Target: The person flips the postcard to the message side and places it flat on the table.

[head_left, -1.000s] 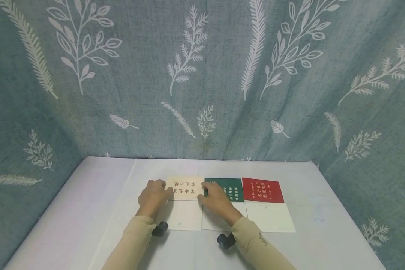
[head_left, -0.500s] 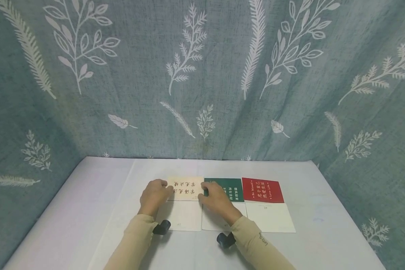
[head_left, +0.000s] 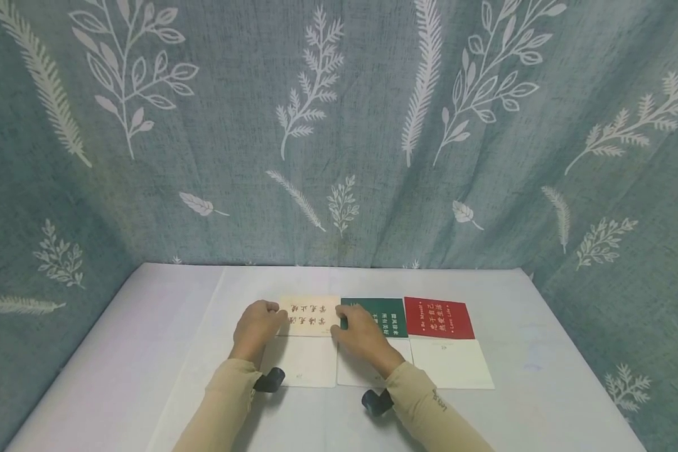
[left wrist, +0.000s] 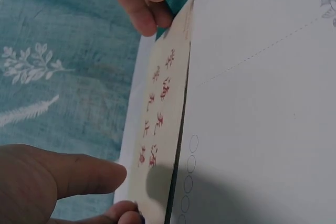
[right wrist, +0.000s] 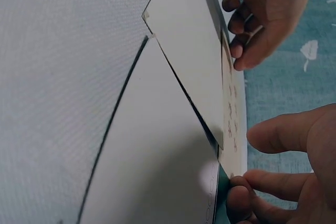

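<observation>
A cream card [head_left: 311, 316] with red Chinese characters lies flat on the table between both hands. My left hand [head_left: 258, 328] touches its left edge with fingertips, and in the left wrist view the thumb [left wrist: 100, 174] stands apart from those fingers. Across the card, my right hand [head_left: 367, 339] rests its fingertips at the right edge, where it meets a green card [head_left: 394, 319]. In the right wrist view the right thumb [right wrist: 283, 129] is raised away from the fingers. Part of the green card is hidden behind the right hand.
A red card [head_left: 439, 319] with pale lettering lies right of the green one. In front of the coloured row are three white cards: a left one [head_left: 307, 364], a middle one [head_left: 355, 370] partly under the right wrist, and a right one [head_left: 454, 364]. A leaf-patterned curtain [head_left: 231, 138] surrounds the table.
My left hand has shifted very slightly to the right along the cream card's left edge, its wrist turning a little. The right hand and the cards look almost unchanged.
</observation>
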Motion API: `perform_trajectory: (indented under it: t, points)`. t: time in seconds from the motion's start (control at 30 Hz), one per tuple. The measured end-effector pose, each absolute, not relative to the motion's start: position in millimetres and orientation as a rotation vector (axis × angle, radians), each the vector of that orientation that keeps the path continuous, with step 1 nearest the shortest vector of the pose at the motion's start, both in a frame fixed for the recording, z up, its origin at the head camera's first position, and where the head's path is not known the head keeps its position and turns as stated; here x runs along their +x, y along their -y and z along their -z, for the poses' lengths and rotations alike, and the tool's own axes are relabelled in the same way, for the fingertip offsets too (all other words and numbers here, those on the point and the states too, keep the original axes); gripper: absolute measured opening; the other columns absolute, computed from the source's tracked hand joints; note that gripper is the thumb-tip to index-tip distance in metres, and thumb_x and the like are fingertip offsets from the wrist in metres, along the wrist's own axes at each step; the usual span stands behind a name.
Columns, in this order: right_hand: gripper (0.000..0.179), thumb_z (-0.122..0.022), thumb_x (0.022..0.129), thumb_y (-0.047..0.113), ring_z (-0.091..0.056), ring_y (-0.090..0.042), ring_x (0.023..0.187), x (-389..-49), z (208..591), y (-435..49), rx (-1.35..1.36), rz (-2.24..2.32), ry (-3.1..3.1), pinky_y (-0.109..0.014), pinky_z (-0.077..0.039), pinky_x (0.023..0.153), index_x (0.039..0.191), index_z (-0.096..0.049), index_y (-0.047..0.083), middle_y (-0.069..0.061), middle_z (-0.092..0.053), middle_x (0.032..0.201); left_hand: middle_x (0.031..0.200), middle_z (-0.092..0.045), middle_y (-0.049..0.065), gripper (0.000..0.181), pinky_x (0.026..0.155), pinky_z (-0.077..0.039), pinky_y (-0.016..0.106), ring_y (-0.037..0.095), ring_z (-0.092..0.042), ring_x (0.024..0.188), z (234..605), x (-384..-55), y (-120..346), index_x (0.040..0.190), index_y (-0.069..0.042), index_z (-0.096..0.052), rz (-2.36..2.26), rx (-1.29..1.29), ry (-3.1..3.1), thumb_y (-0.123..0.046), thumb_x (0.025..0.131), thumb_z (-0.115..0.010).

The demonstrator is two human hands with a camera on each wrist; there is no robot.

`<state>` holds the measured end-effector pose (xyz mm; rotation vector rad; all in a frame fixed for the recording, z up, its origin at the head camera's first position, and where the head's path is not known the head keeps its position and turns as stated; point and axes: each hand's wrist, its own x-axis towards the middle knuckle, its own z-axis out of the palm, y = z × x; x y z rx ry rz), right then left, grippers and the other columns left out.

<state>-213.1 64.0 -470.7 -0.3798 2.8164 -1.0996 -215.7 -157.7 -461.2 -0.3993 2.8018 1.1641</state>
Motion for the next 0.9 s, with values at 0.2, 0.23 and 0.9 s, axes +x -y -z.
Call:
perform_trajectory:
  t: [0.2, 0.23, 0.9]
  points:
    - [0.049, -0.065, 0.094, 0.02, -0.054, -0.036, 0.129, -212.3, 469.7, -62.8, -0.366, 1.097, -2.818, -0.051, -0.041, 0.109, 0.139, -0.058, 0.0, -0.018, -0.06, 0.131, 0.128, -0.063, 0.026, 0.046, 0.095, -0.047, 0.056, 0.042, -0.059, 0.116, 456.2, -212.7, 158.4, 0.128, 0.007, -0.062, -1.189, -0.401, -2.814, -0.025, 0.095, -0.057]
    - [0.049, -0.066, 0.094, 0.02, -0.054, -0.036, 0.13, -212.2, 469.8, -62.7, -0.365, 1.098, -2.82, -0.051, -0.041, 0.109, 0.138, -0.059, 0.0, -0.018, -0.06, 0.132, 0.127, -0.063, 0.025, 0.046, 0.094, -0.047, 0.056, 0.042, -0.059, 0.114, 455.4, -212.2, 158.7, 0.128, 0.006, -0.062, -1.192, -0.402, -2.817, -0.025, 0.095, -0.057]
    - [0.051, -0.065, 0.094, 0.02, -0.05, -0.037, 0.134, -210.9, 470.1, -63.3, -0.342, 1.13, -2.783, -0.05, -0.037, 0.112, 0.14, -0.056, -0.001, -0.019, -0.058, 0.136, 0.109, -0.067, 0.014, 0.037, 0.067, -0.049, 0.035, 0.023, -0.063, 0.08, 452.5, -214.5, 164.1, 0.128, -0.006, -0.063, -1.407, -0.463, -2.796, -0.024, 0.097, -0.055]
